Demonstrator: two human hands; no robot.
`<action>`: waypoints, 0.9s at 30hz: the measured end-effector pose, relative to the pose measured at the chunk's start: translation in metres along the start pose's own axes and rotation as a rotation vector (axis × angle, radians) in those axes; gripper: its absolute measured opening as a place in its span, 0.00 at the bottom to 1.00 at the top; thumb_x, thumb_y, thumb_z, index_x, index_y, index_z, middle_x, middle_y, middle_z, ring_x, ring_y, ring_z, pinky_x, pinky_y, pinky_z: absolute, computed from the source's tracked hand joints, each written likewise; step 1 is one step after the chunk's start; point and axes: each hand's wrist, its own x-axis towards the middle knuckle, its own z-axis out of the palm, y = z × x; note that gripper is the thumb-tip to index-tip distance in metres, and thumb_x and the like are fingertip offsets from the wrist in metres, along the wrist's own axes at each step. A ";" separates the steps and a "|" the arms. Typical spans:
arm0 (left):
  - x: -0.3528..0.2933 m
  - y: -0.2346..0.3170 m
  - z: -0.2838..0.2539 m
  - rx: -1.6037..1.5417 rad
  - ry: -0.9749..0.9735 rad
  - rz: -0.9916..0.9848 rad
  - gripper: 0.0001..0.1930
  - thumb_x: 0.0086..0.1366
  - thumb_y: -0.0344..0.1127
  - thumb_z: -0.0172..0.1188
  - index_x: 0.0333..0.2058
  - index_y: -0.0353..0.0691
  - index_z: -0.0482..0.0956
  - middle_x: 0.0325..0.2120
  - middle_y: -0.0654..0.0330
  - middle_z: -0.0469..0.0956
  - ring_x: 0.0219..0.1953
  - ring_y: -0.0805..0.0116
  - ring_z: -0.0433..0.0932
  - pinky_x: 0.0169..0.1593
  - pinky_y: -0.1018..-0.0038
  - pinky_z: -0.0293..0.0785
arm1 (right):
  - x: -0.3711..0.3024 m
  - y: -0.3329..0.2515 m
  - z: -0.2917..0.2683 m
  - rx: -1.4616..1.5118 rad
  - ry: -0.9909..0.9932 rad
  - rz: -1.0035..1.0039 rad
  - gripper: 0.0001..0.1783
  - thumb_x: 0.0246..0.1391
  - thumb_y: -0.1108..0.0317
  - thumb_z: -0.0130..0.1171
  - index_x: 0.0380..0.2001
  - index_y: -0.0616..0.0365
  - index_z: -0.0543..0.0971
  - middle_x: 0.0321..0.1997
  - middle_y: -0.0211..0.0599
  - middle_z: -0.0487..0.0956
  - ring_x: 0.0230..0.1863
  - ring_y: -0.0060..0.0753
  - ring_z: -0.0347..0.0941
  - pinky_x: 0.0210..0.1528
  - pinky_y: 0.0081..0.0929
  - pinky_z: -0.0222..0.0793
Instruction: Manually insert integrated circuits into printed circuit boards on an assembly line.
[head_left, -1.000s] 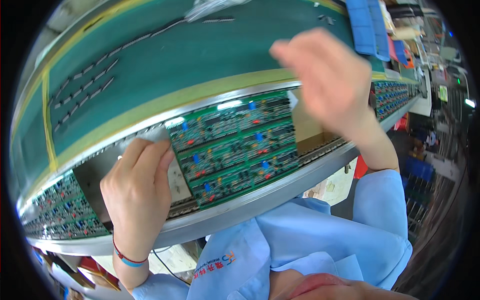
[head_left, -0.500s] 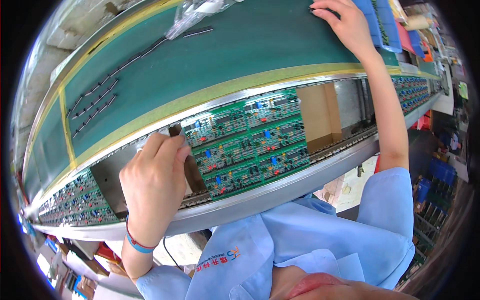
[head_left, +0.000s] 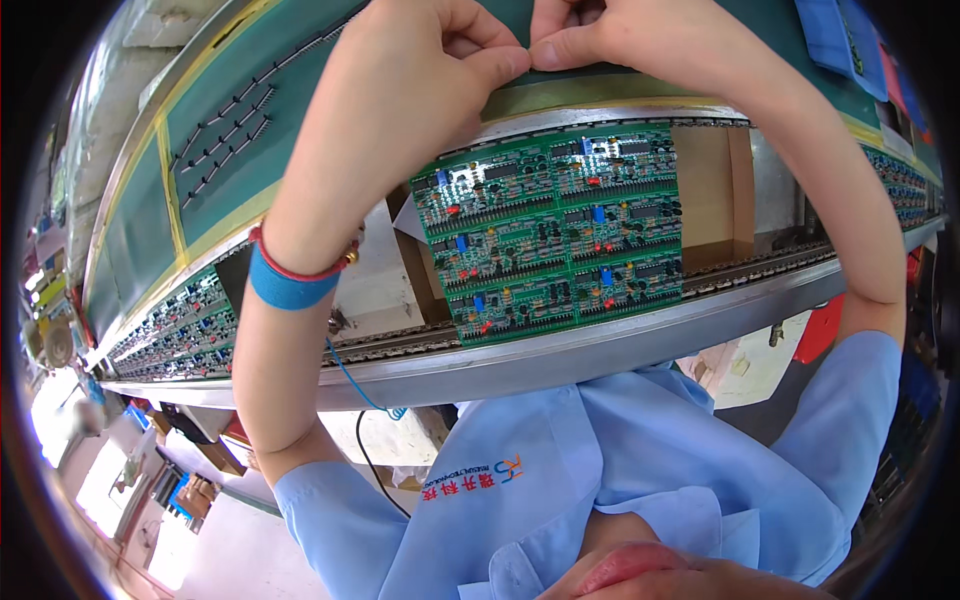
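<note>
My left hand [head_left: 420,90] and my right hand [head_left: 630,35] meet over the green bench mat [head_left: 590,84]. Thumbs and fingertips are pinched and almost touch each other. Whatever lies between the fingers of either hand is too small or hidden to make out. Just below the hands sits a green circuit board panel [head_left: 560,262] on the conveyor rails, with rows of small parts, blue blocks and red dots on it. Several thin black pin strips [head_left: 222,152] lie on the mat to the left of my left forearm, one partly hidden behind it.
A metal conveyor rail [head_left: 590,350] runs across in front of me. More populated boards sit on it at the far left [head_left: 185,330] and the far right [head_left: 893,185]. A brown cardboard piece [head_left: 705,225] shows between the rails. Blue bins [head_left: 835,45] stand at the upper right.
My left hand has gone up from the board panel's left edge to the mat. My right hand has come in from the upper right beside it. The whole view has shifted slightly.
</note>
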 end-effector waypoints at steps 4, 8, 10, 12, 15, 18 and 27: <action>0.011 0.054 -0.007 0.096 -0.122 -0.298 0.07 0.67 0.30 0.67 0.33 0.29 0.86 0.23 0.58 0.84 0.20 0.77 0.79 0.27 0.80 0.76 | -0.001 0.003 -0.008 -0.012 -0.050 -0.022 0.09 0.57 0.68 0.68 0.33 0.66 0.87 0.32 0.42 0.86 0.35 0.29 0.79 0.42 0.28 0.74; 0.026 0.052 -0.017 0.111 -0.238 -0.315 0.07 0.68 0.30 0.67 0.35 0.30 0.86 0.26 0.58 0.85 0.24 0.76 0.83 0.29 0.81 0.80 | -0.001 -0.009 -0.011 -0.078 -0.071 0.057 0.10 0.56 0.67 0.69 0.35 0.66 0.87 0.33 0.43 0.86 0.36 0.31 0.80 0.43 0.28 0.75; 0.027 0.056 -0.020 0.170 -0.258 -0.293 0.08 0.68 0.30 0.67 0.35 0.29 0.86 0.26 0.58 0.85 0.24 0.75 0.84 0.29 0.82 0.81 | -0.011 -0.019 -0.012 -0.059 -0.059 0.033 0.10 0.56 0.68 0.68 0.35 0.66 0.87 0.34 0.43 0.86 0.36 0.31 0.80 0.44 0.28 0.75; 0.026 0.062 -0.024 0.220 -0.271 -0.267 0.08 0.68 0.30 0.68 0.35 0.28 0.85 0.26 0.57 0.85 0.26 0.74 0.85 0.30 0.82 0.82 | -0.017 0.007 -0.020 0.082 -0.077 -0.334 0.10 0.56 0.69 0.67 0.35 0.66 0.87 0.35 0.44 0.86 0.39 0.33 0.81 0.46 0.29 0.75; 0.035 0.051 -0.020 0.182 -0.285 -0.270 0.07 0.68 0.28 0.67 0.35 0.28 0.85 0.26 0.56 0.85 0.27 0.73 0.86 0.30 0.82 0.82 | -0.021 -0.023 -0.016 -0.057 -0.060 0.040 0.09 0.56 0.69 0.66 0.35 0.65 0.87 0.35 0.44 0.86 0.39 0.34 0.82 0.46 0.29 0.75; 0.029 0.061 -0.017 0.284 -0.228 -0.262 0.05 0.67 0.26 0.67 0.33 0.29 0.85 0.25 0.55 0.84 0.25 0.74 0.84 0.29 0.82 0.81 | -0.011 -0.024 -0.017 -0.098 -0.089 0.070 0.11 0.54 0.69 0.67 0.37 0.65 0.87 0.35 0.46 0.86 0.38 0.34 0.82 0.46 0.30 0.75; 0.019 0.061 -0.003 0.326 -0.190 -0.241 0.05 0.66 0.25 0.67 0.31 0.29 0.85 0.24 0.55 0.84 0.23 0.74 0.82 0.28 0.81 0.80 | -0.025 -0.026 -0.012 -0.175 -0.015 0.035 0.10 0.52 0.70 0.66 0.37 0.64 0.87 0.35 0.48 0.86 0.38 0.37 0.82 0.45 0.33 0.75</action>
